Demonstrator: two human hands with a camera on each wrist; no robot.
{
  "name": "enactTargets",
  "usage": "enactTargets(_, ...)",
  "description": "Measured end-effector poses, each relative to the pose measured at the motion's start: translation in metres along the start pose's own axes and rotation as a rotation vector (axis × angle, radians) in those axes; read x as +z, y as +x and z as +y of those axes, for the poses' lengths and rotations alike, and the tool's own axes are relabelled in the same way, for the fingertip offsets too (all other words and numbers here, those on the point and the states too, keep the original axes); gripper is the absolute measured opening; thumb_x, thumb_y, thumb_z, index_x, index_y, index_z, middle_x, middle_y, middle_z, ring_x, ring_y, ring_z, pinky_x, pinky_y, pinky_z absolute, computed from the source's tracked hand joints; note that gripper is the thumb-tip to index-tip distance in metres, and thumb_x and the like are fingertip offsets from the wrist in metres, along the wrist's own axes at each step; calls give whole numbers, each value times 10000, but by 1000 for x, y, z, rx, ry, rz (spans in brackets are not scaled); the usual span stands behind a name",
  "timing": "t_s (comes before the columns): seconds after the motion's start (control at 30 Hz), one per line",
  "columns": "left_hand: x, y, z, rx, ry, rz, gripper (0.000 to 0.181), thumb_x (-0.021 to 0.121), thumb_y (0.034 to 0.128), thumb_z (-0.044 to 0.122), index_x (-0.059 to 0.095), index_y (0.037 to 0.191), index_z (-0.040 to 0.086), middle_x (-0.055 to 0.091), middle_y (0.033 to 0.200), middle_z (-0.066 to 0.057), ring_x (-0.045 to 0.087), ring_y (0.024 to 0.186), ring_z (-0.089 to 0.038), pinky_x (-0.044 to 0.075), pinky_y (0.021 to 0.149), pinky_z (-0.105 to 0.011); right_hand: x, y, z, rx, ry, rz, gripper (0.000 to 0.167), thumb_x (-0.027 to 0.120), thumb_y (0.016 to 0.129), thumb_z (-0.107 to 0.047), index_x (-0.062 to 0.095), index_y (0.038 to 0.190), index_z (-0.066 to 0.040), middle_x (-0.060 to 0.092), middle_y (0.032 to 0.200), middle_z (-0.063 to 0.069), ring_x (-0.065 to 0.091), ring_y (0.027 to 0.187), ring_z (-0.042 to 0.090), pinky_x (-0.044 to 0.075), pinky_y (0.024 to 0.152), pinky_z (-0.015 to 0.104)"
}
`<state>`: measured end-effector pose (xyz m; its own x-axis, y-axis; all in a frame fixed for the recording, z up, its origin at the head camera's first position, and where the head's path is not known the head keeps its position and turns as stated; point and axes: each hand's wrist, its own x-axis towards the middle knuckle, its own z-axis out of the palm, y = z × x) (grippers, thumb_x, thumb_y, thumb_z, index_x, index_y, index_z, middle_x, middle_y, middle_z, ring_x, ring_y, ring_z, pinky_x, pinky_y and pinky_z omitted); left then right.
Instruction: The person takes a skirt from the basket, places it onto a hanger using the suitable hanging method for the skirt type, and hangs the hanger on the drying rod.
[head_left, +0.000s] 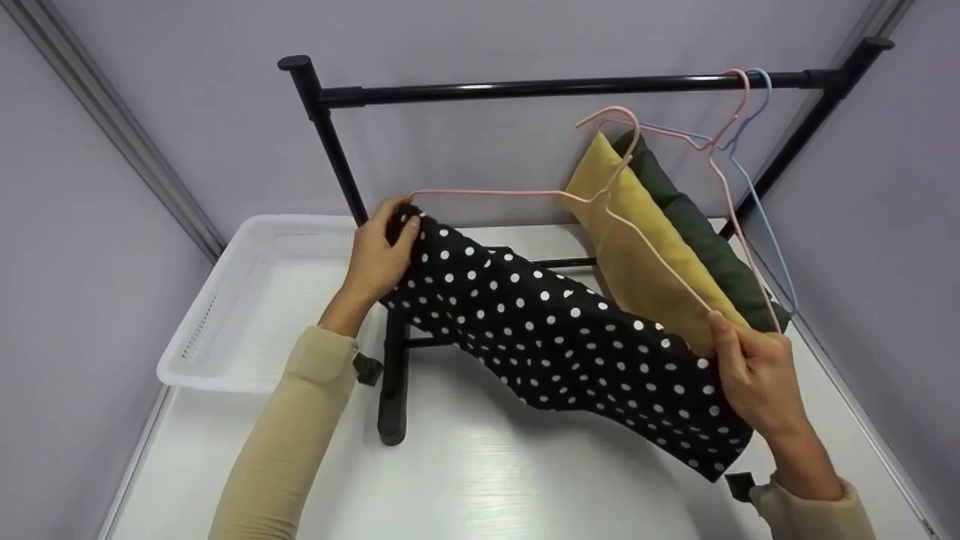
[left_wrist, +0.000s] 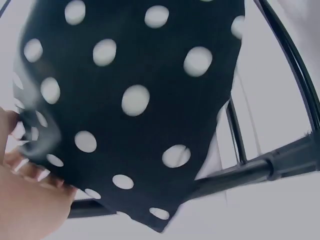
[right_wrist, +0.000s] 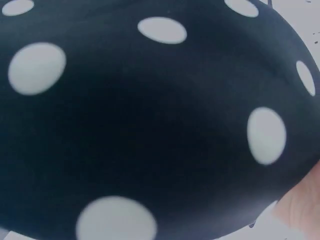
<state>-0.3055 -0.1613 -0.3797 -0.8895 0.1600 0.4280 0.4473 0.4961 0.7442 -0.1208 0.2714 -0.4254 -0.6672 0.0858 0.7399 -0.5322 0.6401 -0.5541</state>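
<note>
A black cloth (head_left: 540, 322) with white polka dots is stretched between my two hands, sloping down to the right. My left hand (head_left: 379, 251) pinches its upper left corner together with the left end of a pink hanger (head_left: 495, 193). At the lower right, my right hand (head_left: 761, 375) grips the cloth's other end near the hanger's right arm, with the thumb on top. The hanger's hook stands free below the rail. In the left wrist view the polka-dot cloth (left_wrist: 135, 130) hangs beside the fingers; in the right wrist view it fills most of the picture, hiding the fingers.
A black rack's rail (head_left: 525, 88) spans the back, with another pink hanger (head_left: 724, 184) and a blue hanger (head_left: 761, 195) on its right end. Yellow (head_left: 637, 262) and dark green (head_left: 694, 225) cushions lean behind the cloth. A white basket (head_left: 195, 330) stands left.
</note>
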Motion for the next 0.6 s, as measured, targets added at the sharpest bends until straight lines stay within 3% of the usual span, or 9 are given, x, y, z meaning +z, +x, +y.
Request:
enactTargets(0.03,2,-1,1,17,8,-8,425,557,1053,204,533,1455,68,590,1416,-99,545,1299,-210,412,1111,-362,0,0,1,-1,-15,17,522,596,981,15,416,516,-140,343,492,-103,285,452,-27,226,389,184)
enactTargets(0.17,13,-5,9,77,26,-66,504,568,1028,126,459,1515,52,462,1552,-128,428,1435,-260,305,1202,-412,0,3,3,3,-65,72,532,605,996,-41,408,511,-141,332,487,-96,266,444,-26,204,392,182)
enactTargets(0.3,38,-10,25,102,56,-148,542,585,1028,210,442,1538,97,337,1641,-102,301,1510,-283,238,1226,-501,6,11,-2,2,-88,108,533,618,1000,-70,420,509,-134,375,464,-48,296,434,-8,222,397,184)
enactTargets(0.47,97,-23,56,97,94,-218,740,587,1018,454,259,1629,194,89,1718,-55,157,1555,-301,237,1203,-577,22,15,-11,34,-93,161,540,634,996,-78,420,502,-129,382,456,-32,319,439,1,223,419,182)
enactTargets(0.6,147,-34,71,114,62,-213,846,552,1030,490,80,1659,178,-49,1717,-114,61,1570,-321,195,1221,-570,33,17,-22,54,-86,205,536,633,998,-72,410,513,-112,364,480,-37,306,452,10,209,436,172)
